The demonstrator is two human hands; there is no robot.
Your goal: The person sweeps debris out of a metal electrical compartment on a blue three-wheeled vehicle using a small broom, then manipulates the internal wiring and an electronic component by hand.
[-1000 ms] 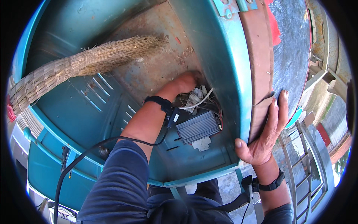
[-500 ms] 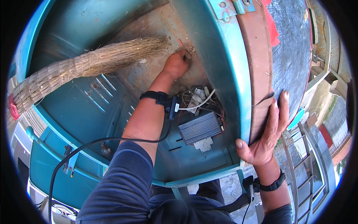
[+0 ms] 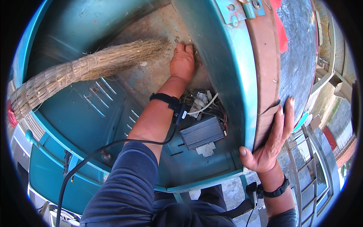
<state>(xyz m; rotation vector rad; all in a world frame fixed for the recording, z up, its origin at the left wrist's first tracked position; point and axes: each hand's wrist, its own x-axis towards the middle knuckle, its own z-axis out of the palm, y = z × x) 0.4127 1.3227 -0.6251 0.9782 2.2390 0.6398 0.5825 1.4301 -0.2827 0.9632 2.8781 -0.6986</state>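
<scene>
My left hand [image 3: 183, 62] reaches deep into a teal metal compartment [image 3: 223, 68]. Its fingers are slightly apart, their tips down on the rusty, dirty floor [image 3: 151, 72] by crumbs of debris. Beside it lie the bristles of a straw broom [image 3: 87, 67], whose bound handle end with a red tie rests over the compartment's left rim. My right hand [image 3: 267, 145] lies with fingers stretched along the brown edge [image 3: 266, 68] of a black padded panel [image 3: 297, 49]. Its thumb is spread against the teal rim.
A finned grey metal box [image 3: 203, 132] sits in the near part of the compartment, next to tangled wires and connectors [image 3: 200, 101]. A black cable [image 3: 87, 159] runs from my left wrist band across my forearm. A metal hinge [image 3: 240, 9] joins the panel's far end.
My left hand has turned from a curled posture to back upward with fingers reaching forward, and shifted slightly. The right hand stays on the panel edge. The broom has barely moved in view.
</scene>
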